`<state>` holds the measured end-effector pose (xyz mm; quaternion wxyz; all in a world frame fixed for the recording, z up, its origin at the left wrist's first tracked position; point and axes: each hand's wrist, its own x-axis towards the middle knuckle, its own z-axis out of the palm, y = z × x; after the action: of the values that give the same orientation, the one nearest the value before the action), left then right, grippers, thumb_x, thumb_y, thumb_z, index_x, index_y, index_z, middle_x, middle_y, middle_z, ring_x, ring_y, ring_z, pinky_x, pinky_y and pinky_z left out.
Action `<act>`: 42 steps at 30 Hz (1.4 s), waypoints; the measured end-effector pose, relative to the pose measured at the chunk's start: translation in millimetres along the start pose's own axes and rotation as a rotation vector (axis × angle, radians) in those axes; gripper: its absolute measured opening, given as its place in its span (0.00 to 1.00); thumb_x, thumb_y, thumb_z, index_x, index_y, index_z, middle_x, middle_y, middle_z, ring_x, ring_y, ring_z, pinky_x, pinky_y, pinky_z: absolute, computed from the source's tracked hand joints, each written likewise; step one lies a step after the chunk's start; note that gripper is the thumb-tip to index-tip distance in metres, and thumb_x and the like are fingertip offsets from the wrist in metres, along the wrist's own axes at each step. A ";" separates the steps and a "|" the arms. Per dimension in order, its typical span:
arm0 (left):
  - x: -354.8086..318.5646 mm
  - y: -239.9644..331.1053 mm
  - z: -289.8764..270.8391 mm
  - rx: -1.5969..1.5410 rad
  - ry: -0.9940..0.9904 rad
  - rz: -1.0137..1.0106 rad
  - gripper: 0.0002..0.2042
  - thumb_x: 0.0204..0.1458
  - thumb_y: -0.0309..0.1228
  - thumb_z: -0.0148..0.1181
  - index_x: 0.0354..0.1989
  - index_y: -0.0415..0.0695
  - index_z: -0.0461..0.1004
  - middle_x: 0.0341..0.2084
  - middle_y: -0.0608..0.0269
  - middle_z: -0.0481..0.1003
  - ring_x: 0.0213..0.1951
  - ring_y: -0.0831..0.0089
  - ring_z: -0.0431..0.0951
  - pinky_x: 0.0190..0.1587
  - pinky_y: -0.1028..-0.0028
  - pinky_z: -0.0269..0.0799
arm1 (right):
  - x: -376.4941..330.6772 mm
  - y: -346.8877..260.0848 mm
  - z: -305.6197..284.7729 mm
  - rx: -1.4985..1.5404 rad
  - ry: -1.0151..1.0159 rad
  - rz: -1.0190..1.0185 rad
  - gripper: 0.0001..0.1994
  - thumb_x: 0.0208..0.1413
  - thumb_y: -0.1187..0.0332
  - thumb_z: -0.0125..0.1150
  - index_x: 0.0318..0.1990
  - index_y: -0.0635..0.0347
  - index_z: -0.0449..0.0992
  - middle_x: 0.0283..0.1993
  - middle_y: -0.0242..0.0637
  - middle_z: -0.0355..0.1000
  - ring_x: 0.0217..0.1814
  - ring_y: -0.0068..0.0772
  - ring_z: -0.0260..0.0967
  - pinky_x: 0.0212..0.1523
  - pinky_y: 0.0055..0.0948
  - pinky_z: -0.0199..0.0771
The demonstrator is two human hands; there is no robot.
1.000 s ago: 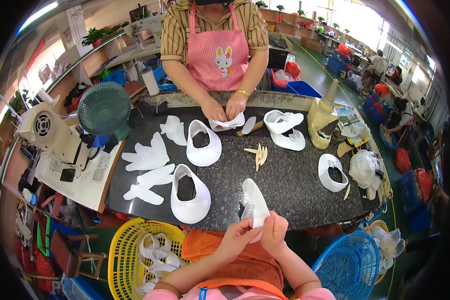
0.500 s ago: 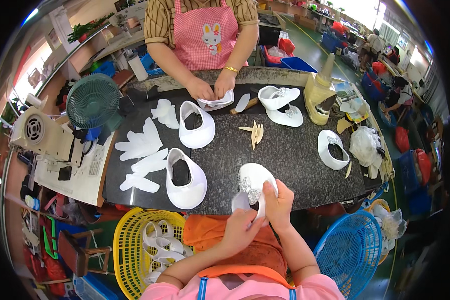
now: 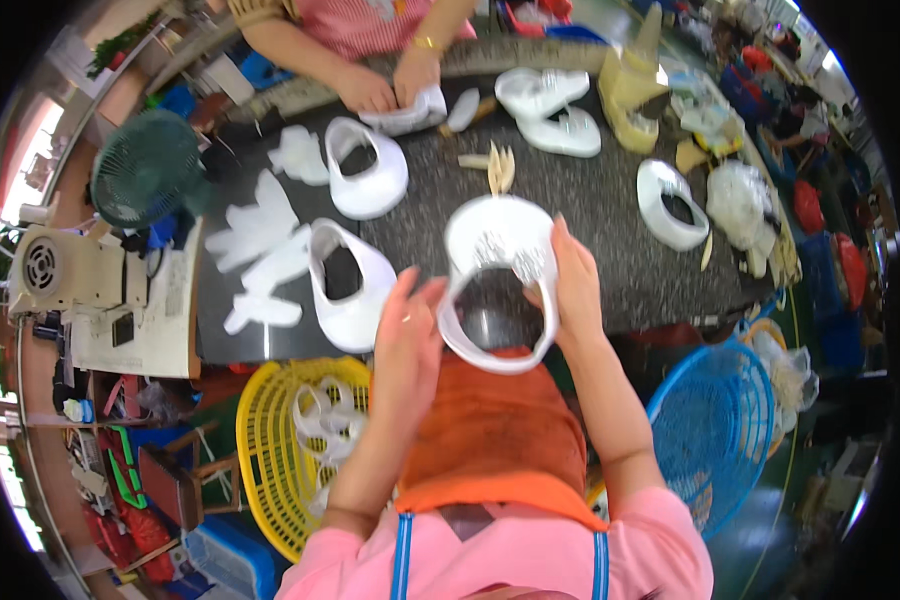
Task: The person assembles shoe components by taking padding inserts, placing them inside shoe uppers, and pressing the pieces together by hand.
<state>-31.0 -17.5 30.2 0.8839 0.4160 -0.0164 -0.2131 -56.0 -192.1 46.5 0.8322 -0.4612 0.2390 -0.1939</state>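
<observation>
A white shoe upper [image 3: 495, 222] with a sparkly silver ornament hangs over the near edge of the dark worktop [image 3: 420, 240], its round opening facing up. My right hand [image 3: 576, 285] grips its right side, with the thumb reaching inside the opening. On the other side, my left hand [image 3: 406, 335] is upright with fingers apart, close to the upper's left edge; whether it touches is unclear. A white upper [image 3: 365, 315] lies just left of that hand, and another upper [image 3: 378, 195] lies behind it. Several cream-coloured slim pieces [image 3: 502, 172] lie beyond the held upper.
Across the worktop, a co-worker's hands [image 3: 390, 90] hold a white piece. White flat pieces [image 3: 255, 225], a fan [image 3: 148, 170] and a sewing machine [image 3: 75, 265] are left. More uppers [image 3: 560, 130], a yellowish bottle [image 3: 630, 95], yellow basket [image 3: 255, 440] and blue basket [image 3: 715, 400] surround me.
The held upper has turned so its opening faces me and has been raised. My left hand has moved off its lower edge to the left. The view has shifted.
</observation>
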 end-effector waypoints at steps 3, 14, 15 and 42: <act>13.0 -5.8 -19.7 -0.443 -0.406 -0.346 0.17 0.59 0.38 0.52 0.53 0.43 0.63 0.32 0.68 0.67 0.35 0.72 0.69 0.48 0.65 0.67 | 7.2 8.9 -9.5 0.220 -0.166 0.195 0.18 0.65 0.53 0.45 0.36 0.61 0.71 0.19 0.29 0.63 0.13 0.22 0.54 0.17 0.25 0.55; 13.6 -0.9 -25.6 -0.429 -0.411 -0.348 0.15 0.59 0.37 0.53 0.48 0.41 0.66 0.32 0.65 0.67 0.36 0.72 0.67 0.48 0.67 0.64 | -7.8 21.3 -44.0 0.471 -0.561 0.279 0.13 0.61 0.67 0.54 0.47 0.67 0.71 0.39 0.38 0.75 0.34 0.25 0.74 0.35 0.28 0.76; 9.9 3.3 -23.1 -0.165 -0.257 -0.281 0.16 0.57 0.36 0.56 0.48 0.40 0.66 0.34 0.64 0.68 0.39 0.70 0.68 0.48 0.67 0.64 | -8.2 16.7 -39.7 0.261 -0.440 0.203 0.12 0.60 0.66 0.55 0.45 0.67 0.73 0.37 0.36 0.75 0.34 0.22 0.73 0.35 0.26 0.74; 9.5 -14.3 11.2 0.305 -0.158 -0.230 0.08 0.53 0.22 0.58 0.41 0.38 0.75 0.36 0.63 0.77 0.37 0.78 0.77 0.40 0.77 0.72 | -32.6 8.9 -12.1 -0.696 -0.212 -0.458 0.08 0.53 0.70 0.62 0.28 0.65 0.71 0.22 0.27 0.66 0.26 0.15 0.59 0.27 0.20 0.62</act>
<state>-29.9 -37.4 25.5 0.7765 0.5260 -0.0700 -0.3398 -88.5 -178.1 40.5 0.5824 -0.7730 0.0948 -0.2330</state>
